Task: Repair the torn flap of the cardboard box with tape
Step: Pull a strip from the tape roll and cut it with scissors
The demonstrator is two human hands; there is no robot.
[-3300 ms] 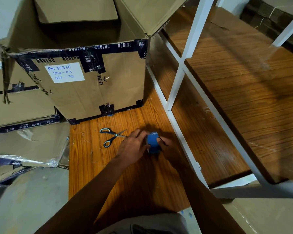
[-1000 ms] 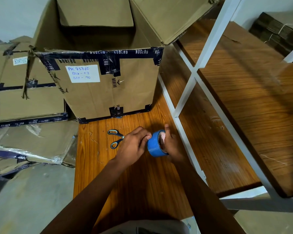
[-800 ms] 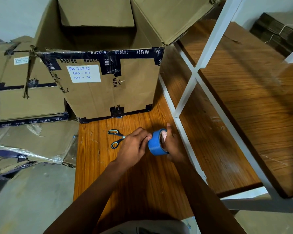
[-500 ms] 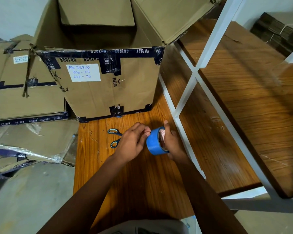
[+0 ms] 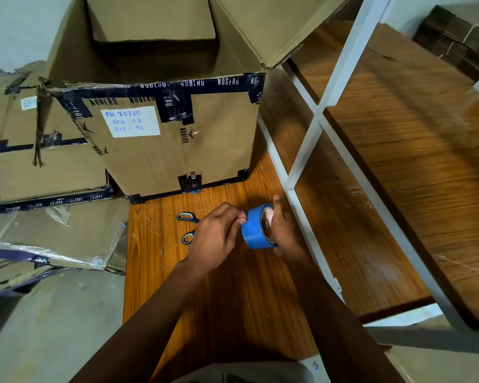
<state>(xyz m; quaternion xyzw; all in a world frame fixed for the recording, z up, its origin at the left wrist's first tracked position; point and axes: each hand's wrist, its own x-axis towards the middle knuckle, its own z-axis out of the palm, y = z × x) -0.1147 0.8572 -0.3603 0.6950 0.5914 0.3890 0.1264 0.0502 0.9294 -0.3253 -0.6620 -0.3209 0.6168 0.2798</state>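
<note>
A blue tape roll [image 5: 253,230] is held just above the wooden table [image 5: 227,294]. My right hand [image 5: 284,233] grips it from the right, with fingers through its core. My left hand [image 5: 216,234] pinches at the roll's upper left edge with thumb and fingertips. Behind them stands a large open cardboard box [image 5: 199,145] with dark printed tape along its edges and a white handwritten label. Its near left corner [image 5: 43,87] is ragged, with loose tape strands hanging down.
Scissors with blue-and-black handles [image 5: 187,226] lie on the table, partly under my left hand. Flattened taped cartons [image 5: 47,172] are stacked at the left. A white metal shelf frame [image 5: 313,117] with wooden boards rises at the right.
Both hands have lifted the roll slightly and tilted it so its core faces right. My left fingertips have closed tighter onto its edge.
</note>
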